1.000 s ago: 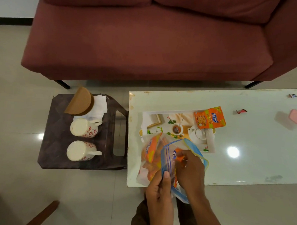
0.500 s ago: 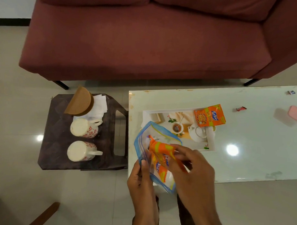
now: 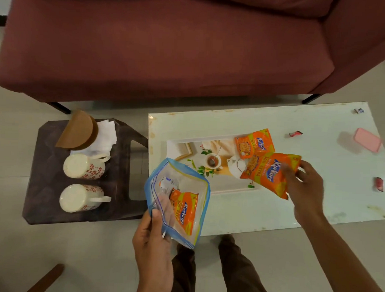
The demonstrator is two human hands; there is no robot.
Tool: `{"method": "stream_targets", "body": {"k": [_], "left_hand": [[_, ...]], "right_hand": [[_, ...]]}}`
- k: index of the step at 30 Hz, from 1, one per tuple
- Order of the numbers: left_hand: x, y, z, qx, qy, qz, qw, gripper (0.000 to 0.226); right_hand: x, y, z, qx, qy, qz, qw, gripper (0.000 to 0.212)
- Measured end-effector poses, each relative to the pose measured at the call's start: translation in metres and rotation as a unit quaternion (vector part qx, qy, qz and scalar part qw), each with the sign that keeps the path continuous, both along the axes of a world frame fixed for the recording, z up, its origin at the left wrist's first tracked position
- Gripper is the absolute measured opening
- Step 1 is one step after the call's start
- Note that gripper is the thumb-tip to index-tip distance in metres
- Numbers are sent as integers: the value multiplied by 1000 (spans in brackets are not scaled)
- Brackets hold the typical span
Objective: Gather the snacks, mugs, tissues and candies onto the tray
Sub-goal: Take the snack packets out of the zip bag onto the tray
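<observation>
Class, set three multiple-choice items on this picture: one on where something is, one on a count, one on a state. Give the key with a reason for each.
1. Where do the two white floral mugs stand?
A. on the dark side table
B. on the printed tray
C. on the sofa

2. How many orange snack packets show in all?
A. one
B. two
C. three

3. What does the left hand hold?
A. a mug
B. a clear zip bag with blue edges
C. nothing

Key: 1 A, both mugs sit on the side table. 2 C, one packet lies on the white printed tray, one is in the right hand, one is inside the bag. 3 B, the fingers grip the bag's lower corner.
</observation>
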State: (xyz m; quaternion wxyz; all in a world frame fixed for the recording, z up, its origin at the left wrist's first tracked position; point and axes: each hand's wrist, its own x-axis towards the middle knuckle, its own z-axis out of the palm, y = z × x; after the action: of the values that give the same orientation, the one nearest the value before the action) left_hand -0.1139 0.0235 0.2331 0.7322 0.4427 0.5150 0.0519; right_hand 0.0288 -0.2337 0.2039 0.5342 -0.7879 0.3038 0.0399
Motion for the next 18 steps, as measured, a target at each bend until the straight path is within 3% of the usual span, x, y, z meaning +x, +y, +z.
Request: {"method": "stream_targets", "body": {"k": [8,14,18], "left_hand": [[7,-18,-4,19,-4,-19,1000,33],[14,-36,-9,64,13,-31,997,28],[18,-48,-11,73,15,-35,997,27]], "right_hand": [[37,-28,-132,-86,125,73,986,39],[46,-53,-163,-131,178,120,968,41],[47,-60,-164,-104,177,128,970,44]]}}
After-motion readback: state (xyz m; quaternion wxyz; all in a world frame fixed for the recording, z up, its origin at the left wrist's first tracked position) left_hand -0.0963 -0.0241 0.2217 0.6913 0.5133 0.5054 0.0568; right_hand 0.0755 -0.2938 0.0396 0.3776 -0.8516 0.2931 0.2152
